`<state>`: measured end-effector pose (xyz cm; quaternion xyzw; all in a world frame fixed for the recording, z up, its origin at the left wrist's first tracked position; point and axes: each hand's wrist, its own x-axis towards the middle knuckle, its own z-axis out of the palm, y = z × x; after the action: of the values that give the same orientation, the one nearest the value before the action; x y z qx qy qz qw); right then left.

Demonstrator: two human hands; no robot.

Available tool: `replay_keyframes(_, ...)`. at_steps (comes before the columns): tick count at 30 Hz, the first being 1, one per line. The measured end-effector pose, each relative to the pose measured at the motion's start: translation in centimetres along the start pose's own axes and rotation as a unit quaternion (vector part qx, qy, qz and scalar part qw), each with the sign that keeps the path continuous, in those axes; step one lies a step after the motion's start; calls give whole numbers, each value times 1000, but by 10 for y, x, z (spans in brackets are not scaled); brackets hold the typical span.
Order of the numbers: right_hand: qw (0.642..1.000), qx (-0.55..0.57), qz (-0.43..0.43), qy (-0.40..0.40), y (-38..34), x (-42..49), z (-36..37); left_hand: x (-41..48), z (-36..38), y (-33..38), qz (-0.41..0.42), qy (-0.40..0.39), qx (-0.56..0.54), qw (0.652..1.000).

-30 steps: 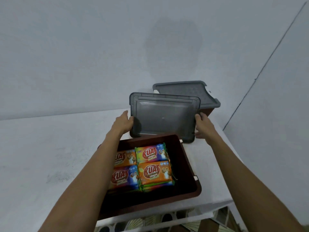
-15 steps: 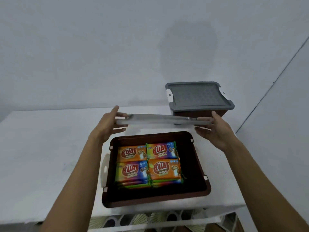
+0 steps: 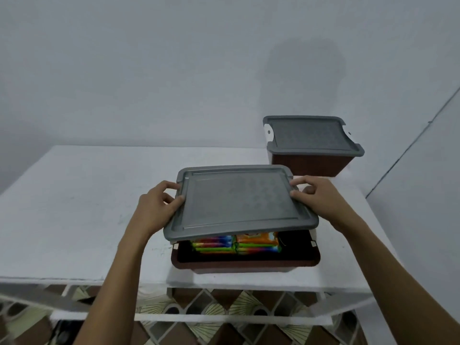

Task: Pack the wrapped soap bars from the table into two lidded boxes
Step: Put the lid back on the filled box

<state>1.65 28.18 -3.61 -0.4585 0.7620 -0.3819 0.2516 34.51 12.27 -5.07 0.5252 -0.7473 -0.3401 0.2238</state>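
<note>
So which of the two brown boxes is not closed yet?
The near box: its lid, held by both hands, is still raised over the soap bars. The far box is shut.

Two bare forearms, no sleeves, left hand (image 3: 156,207), right hand (image 3: 321,197), no rings

Dim, bluish light, soft shadow on the wall (image 3: 306,78), wide-angle bending at edges.

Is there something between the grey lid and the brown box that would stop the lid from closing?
Nothing visible does. The grey lid hangs tilted over the brown box, held by the left hand and right hand. The soap bars lie below the rim in the open front gap.
</note>
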Motion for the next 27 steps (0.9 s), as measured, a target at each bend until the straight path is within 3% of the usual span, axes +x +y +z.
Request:
replay_keyframes(5,987,-148,-50,29,11,-23,10,-22,12,-8,16,50,104,993)
replay_keyframes(10,978,-201,-35,44,29,-39,14,-38,30,-12,62,85,185,977)
replay_keyframes(17,973,-221,-18,67,43,-49,21,-40,30,-24,44,74,89,992)
replay_keyframes(23,999,-3,9,33,48,-53,28,-44,35,-22,-9,39,-29,999)
replay_keyframes(27,982,158,97,23,45,-55,30,-46,36,-19,-42,57,-50,996)
